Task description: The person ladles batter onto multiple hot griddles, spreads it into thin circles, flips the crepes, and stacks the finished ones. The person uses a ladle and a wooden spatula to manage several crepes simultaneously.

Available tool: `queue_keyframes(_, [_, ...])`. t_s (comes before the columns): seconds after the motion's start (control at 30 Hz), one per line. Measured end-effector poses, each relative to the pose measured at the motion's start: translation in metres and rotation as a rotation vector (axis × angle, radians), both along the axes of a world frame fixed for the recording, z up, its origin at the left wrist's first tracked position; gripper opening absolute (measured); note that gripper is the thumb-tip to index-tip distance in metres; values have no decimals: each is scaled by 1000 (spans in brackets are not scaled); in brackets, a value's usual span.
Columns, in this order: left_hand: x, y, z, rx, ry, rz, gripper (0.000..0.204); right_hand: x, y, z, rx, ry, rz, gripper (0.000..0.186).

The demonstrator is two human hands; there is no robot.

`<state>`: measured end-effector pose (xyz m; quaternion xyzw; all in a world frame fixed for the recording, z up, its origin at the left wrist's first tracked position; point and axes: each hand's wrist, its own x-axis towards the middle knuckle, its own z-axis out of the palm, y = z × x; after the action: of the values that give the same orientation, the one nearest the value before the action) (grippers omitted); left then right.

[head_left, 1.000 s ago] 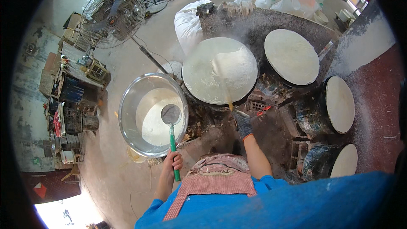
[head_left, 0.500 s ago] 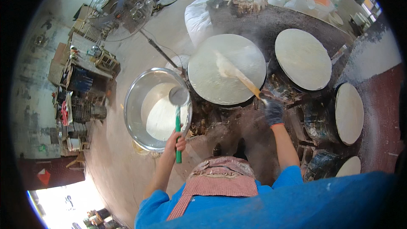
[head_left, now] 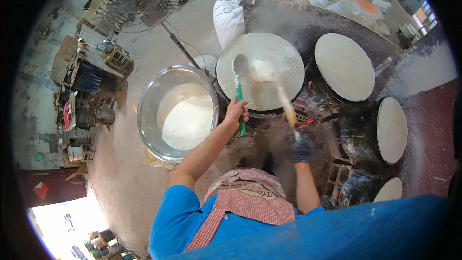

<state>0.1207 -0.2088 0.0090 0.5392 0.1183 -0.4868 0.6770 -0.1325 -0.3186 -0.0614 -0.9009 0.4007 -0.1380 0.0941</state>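
My left hand is closed around the green handle of a ladle. The ladle's round bowl is over the left part of a large round griddle, whose top is coated pale. My right hand, in a dark glove, grips a long wooden spatula. Its far end, blurred by motion, reaches over the griddle beside a whitish patch of batter. Left of the griddle stands a big metal basin with creamy white batter in it.
More round griddles stand to the right: one pale-topped griddle behind, another griddle lower down, and a third partly hidden. A standing fan and a white sack are at the back. Steam rises behind the griddle.
My left hand has carried the ladle from over the basin rightward to over the griddle. My right hand has drawn the spatula nearer to me, and a whitish patch shows on the griddle.
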Motion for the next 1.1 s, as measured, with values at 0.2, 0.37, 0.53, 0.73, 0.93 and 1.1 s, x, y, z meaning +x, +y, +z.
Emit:
queue_keyframes(0.2, [2,57,36,-356,538,-75,23,6,61,12,86,-184,1,28])
queue_keyframes(0.37, [-23,161,31,-244,525,-104,29,-4,71,22,-159,-278,114,19])
queue_keyframes(0.53, [-14,167,19,-577,1067,-139,33,7,82,29,-398,-305,18,15])
queue_keyframes(0.73, [-14,179,36,-595,1215,-194,36,6,76,17,-85,75,-43,22])
queue_keyframes(0.93, [-45,158,33,-394,1029,-369,33,-91,45,9,220,-24,-650,37])
queue_keyframes(1.1, [-108,114,18,-326,1070,-553,32,-237,43,16,410,-212,-960,39])
